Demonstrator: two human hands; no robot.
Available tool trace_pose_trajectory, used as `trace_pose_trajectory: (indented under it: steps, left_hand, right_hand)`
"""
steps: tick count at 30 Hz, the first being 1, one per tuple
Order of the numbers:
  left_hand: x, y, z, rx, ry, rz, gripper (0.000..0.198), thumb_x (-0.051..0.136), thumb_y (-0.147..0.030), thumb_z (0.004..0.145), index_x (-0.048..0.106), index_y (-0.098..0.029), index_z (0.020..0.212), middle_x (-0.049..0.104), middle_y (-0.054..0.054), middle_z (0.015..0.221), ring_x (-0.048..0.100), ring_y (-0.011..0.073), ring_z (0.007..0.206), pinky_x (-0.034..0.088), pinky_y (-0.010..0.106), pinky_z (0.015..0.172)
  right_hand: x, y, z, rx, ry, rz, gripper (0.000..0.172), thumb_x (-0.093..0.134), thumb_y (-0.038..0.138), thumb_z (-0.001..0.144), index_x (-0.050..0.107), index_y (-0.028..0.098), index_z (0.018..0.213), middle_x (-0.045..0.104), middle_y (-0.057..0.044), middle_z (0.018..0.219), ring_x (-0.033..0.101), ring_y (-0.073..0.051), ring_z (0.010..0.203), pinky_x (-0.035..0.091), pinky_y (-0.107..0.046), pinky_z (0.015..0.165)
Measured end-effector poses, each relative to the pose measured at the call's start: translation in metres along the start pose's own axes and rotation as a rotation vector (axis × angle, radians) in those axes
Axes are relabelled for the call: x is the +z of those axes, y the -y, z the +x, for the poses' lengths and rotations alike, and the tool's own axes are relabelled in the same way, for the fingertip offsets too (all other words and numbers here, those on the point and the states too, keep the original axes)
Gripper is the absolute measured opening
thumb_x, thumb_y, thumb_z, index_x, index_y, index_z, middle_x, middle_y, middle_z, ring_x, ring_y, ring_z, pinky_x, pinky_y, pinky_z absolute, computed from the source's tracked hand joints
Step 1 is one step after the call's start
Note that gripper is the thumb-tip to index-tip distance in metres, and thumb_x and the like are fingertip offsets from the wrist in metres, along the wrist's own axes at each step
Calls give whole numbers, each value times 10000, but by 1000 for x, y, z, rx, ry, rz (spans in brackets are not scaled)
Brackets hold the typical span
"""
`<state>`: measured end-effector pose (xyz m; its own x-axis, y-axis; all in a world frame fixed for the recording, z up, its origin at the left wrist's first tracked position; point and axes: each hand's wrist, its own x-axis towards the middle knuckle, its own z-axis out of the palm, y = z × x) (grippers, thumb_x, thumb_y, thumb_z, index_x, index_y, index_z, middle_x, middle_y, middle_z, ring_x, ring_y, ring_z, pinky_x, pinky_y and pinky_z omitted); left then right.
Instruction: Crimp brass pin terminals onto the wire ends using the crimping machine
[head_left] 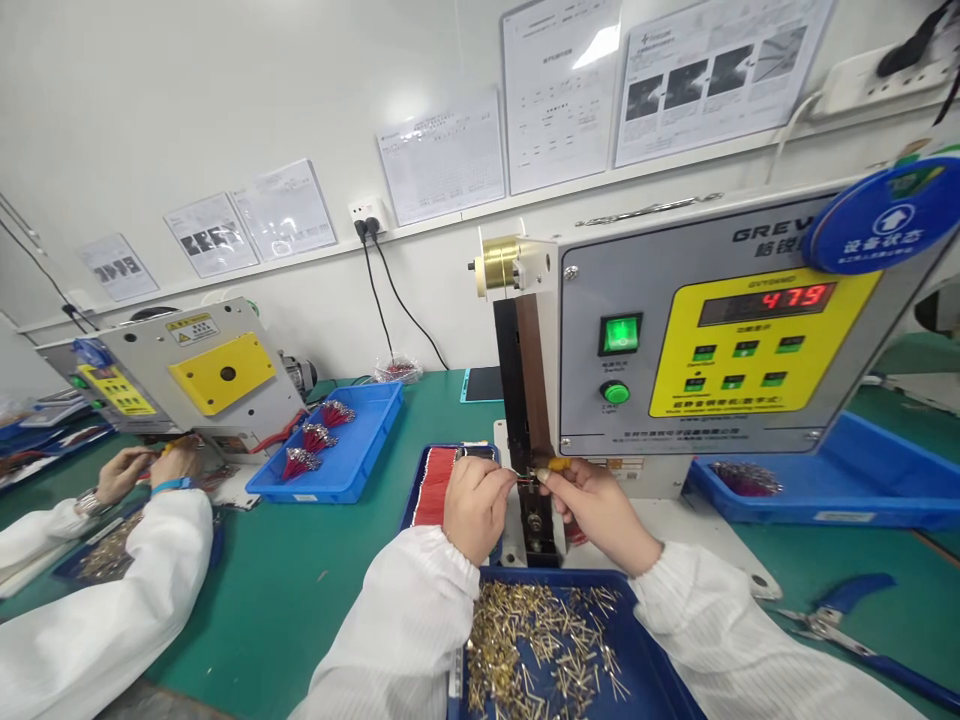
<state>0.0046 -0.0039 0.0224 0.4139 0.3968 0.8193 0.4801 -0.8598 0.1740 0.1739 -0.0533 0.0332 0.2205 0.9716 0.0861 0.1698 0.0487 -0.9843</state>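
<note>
My left hand (478, 505) is closed in a pinch at the front of the strip machine (675, 350). A thin wire end seems to stick out from its fingertips toward the crimping spot (531, 478). Opposite it, my right hand (600, 508) is also closed in a pinch, with a yellow covering (559, 464) on one finger. What it grips is too small to make out. The two sets of fingertips nearly meet. Below them stands a blue tray (645, 650) of small gold two-legged metal parts (525, 640). Red wires (433, 488) lie in a tray left of my left hand.
Blue-handled pliers (832, 615) lie on the right. A blue bin (832, 510) with a wire bundle sits beyond them. To the left are a blue bin (330, 480) with red wire bundles, a second machine (202, 370) and a co-worker's hands (150, 470).
</note>
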Motion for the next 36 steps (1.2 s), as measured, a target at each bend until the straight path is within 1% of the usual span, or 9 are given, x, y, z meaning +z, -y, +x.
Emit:
trace_pose_trajectory:
  steps: [4,9,15,20,26,30,34,36]
  left_hand:
    - [-1,-1,0,-12,-5,15,135,515,-140,894,644,-179,903,593,56,852,512,168,831,446,299,736]
    - [0,0,0,-40,-11,26,135,517,-167,898,650,-186,910,591,58,854,529,172,832,442,306,723]
    - [2,1,-1,-43,8,34,136,514,-171,902,649,-182,898,590,58,836,524,170,815,442,303,710]
    - [2,1,-1,-43,19,31,127,521,-168,897,647,-177,894,591,57,837,526,172,821,441,302,714]
    - [2,2,-1,-38,17,28,131,519,-167,898,650,-182,902,591,57,835,528,170,818,442,299,713]
    - [2,1,-1,-32,16,34,146,512,-182,903,657,-193,920,588,60,841,528,169,817,442,292,695]
    - [2,1,-1,-51,15,-8,140,491,-178,907,630,-190,914,591,59,848,536,171,830,438,297,720]
    - [4,2,-2,-97,3,-55,98,501,-214,902,588,-181,872,583,49,826,542,161,803,433,284,709]
  right_hand:
    - [1,2,-2,-16,-15,5,289,546,491,749,505,223,649,466,49,476,429,-109,393,357,-239,375]
    - [5,-1,-4,-34,-76,-27,278,519,466,783,489,230,640,463,48,462,421,-112,369,338,-242,353]
    - [9,-3,-6,-111,-140,-149,232,534,401,789,446,252,635,493,43,457,500,-149,424,372,-258,395]
    - [9,-3,-7,-141,-156,-187,231,521,393,784,431,255,623,523,31,476,552,-176,485,395,-274,437]
    - [8,-4,-5,-147,-154,-192,219,516,378,779,424,254,625,525,33,476,549,-175,483,400,-277,461]
    - [7,-3,-5,-148,-150,-176,229,523,405,784,434,254,638,535,29,483,559,-181,493,407,-281,473]
    - [9,-4,-6,-141,-143,-158,250,527,437,794,457,250,644,525,32,473,547,-176,473,401,-279,459]
    - [10,-4,-6,-125,-146,-138,255,524,437,798,454,247,642,515,37,463,527,-165,443,393,-274,439]
